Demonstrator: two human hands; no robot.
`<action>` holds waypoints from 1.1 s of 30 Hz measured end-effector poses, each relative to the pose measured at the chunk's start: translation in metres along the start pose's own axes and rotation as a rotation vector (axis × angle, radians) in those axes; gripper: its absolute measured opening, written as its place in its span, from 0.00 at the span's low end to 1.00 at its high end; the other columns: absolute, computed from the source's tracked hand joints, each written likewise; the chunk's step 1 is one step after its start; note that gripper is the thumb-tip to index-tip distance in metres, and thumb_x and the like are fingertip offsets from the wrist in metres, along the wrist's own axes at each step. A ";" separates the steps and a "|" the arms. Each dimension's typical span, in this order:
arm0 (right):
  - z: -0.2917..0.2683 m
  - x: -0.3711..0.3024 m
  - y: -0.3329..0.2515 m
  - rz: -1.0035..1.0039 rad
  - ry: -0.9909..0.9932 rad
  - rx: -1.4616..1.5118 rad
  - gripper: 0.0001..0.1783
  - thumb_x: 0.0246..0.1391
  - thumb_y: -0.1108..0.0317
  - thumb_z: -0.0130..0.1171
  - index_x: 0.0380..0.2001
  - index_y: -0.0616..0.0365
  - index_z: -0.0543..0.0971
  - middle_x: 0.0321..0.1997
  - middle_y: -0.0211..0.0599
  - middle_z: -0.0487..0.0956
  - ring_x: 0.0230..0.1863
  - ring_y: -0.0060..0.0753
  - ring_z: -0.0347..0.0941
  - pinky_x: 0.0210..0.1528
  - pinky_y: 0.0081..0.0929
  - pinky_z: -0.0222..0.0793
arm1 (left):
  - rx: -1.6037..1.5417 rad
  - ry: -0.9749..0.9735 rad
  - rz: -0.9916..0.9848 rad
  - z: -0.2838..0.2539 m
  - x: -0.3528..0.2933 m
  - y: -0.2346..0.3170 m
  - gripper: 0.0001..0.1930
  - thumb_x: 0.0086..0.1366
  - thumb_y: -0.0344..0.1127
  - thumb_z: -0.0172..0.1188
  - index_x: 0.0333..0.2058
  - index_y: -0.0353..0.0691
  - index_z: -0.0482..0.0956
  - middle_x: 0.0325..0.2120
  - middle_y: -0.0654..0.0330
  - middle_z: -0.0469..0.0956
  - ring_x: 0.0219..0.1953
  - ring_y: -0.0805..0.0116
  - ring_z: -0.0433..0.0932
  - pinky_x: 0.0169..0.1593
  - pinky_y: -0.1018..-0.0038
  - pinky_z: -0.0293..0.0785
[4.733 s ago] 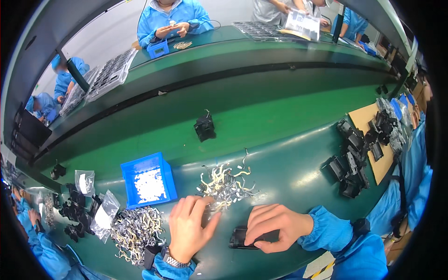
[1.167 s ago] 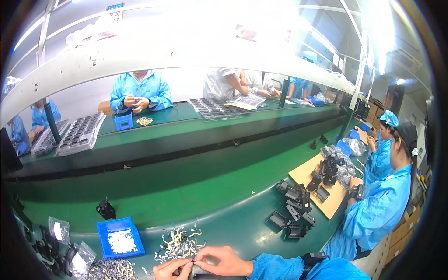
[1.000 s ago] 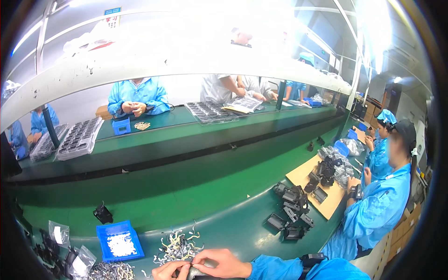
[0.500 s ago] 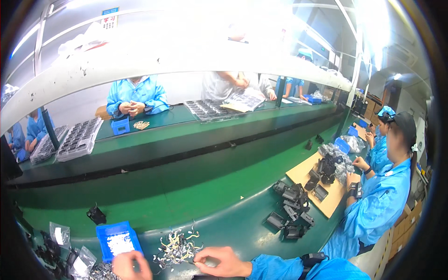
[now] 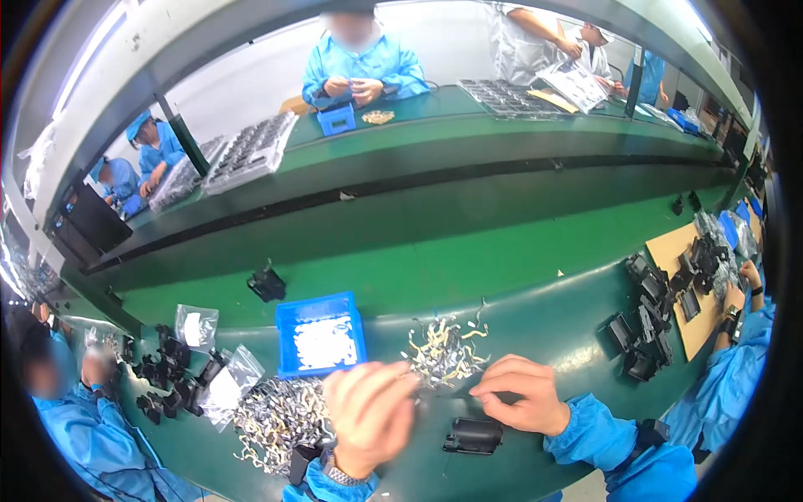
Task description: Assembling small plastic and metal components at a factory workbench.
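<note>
My left hand (image 5: 372, 414) hovers over the right side of a heap of small metal-and-cream strip parts (image 5: 280, 422); motion smears its fingers, so what they hold, if anything, is unclear. With thumb and forefinger pinched together, my right hand (image 5: 523, 395) is beside a looser pile of pale and grey strip parts (image 5: 447, 351). Whatever is in that pinch is too small to make out. Just below it a black plastic housing (image 5: 474, 436) lies on the green table. Behind my left hand stands a blue bin (image 5: 322, 335) of small white pieces.
Clear bags (image 5: 197, 328) and black plastic parts (image 5: 171, 368) lie to the left, near a co-worker (image 5: 63, 410). At right, black housings (image 5: 644, 326) sit by a tan board (image 5: 694, 335) and another worker's arm. A lone black part (image 5: 266, 284) rests beyond the bin.
The view has swung left and down, bringing the black housing and metal-part heap into fuller sight. My left hand has moved right, away from the bin's front, nearer my right hand.
</note>
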State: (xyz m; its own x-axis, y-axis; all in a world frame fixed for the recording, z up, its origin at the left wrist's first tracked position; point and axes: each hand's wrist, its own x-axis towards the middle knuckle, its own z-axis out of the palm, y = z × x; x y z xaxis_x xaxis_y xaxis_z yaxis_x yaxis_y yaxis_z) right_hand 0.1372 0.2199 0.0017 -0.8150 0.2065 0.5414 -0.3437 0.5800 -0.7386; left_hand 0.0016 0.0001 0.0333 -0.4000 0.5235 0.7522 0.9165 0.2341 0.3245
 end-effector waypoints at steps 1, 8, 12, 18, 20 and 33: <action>0.000 0.000 -0.002 -0.033 -0.037 -0.009 0.13 0.48 0.78 0.74 0.39 0.54 0.91 0.39 0.34 0.87 0.39 0.34 0.84 0.41 0.30 0.82 | -0.025 -0.106 0.014 0.003 0.000 0.008 0.15 0.58 0.31 0.72 0.45 0.44 0.88 0.44 0.61 0.85 0.47 0.54 0.79 0.52 0.58 0.70; 0.003 0.000 -0.007 -0.075 -0.076 0.014 0.15 0.53 0.76 0.75 0.46 0.59 0.88 0.44 0.36 0.88 0.42 0.38 0.85 0.45 0.33 0.83 | -0.137 -0.208 0.032 0.026 -0.014 0.013 0.10 0.51 0.35 0.80 0.34 0.50 0.90 0.36 0.71 0.85 0.43 0.64 0.79 0.49 0.62 0.67; 0.003 -0.005 -0.011 0.135 -0.093 0.210 0.14 0.58 0.75 0.73 0.48 0.63 0.86 0.44 0.41 0.89 0.43 0.37 0.86 0.47 0.33 0.82 | -0.314 -0.184 -0.094 0.027 -0.018 0.010 0.10 0.52 0.32 0.79 0.35 0.48 0.91 0.35 0.69 0.84 0.42 0.63 0.79 0.45 0.66 0.69; -0.002 -0.011 -0.008 0.262 -0.200 0.379 0.11 0.62 0.74 0.72 0.47 0.61 0.87 0.43 0.39 0.90 0.43 0.32 0.87 0.48 0.28 0.82 | -0.379 -0.202 -0.138 0.029 -0.018 0.014 0.07 0.53 0.30 0.79 0.32 0.46 0.91 0.33 0.67 0.84 0.41 0.62 0.79 0.46 0.65 0.72; -0.003 -0.011 -0.004 0.244 -0.219 0.382 0.10 0.61 0.74 0.72 0.46 0.60 0.88 0.43 0.38 0.90 0.43 0.32 0.88 0.48 0.28 0.82 | -0.399 -0.217 -0.146 0.031 -0.017 0.013 0.07 0.53 0.30 0.79 0.32 0.47 0.92 0.33 0.67 0.84 0.41 0.62 0.79 0.47 0.65 0.72; -0.033 0.002 0.001 0.325 -0.265 0.733 0.09 0.56 0.80 0.75 0.40 0.64 0.89 0.42 0.42 0.90 0.44 0.36 0.88 0.51 0.32 0.84 | -0.633 -0.353 -0.166 0.017 -0.013 -0.009 0.29 0.50 0.40 0.84 0.50 0.38 0.85 0.45 0.54 0.86 0.46 0.52 0.83 0.52 0.60 0.78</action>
State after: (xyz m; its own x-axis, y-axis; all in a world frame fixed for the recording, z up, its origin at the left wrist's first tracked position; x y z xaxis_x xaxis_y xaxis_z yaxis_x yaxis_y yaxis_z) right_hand 0.1510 0.2472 0.0154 -0.9767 0.0304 0.2124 -0.2145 -0.1535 -0.9646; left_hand -0.0012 0.0048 0.0111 -0.4142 0.7796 0.4698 0.6290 -0.1280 0.7668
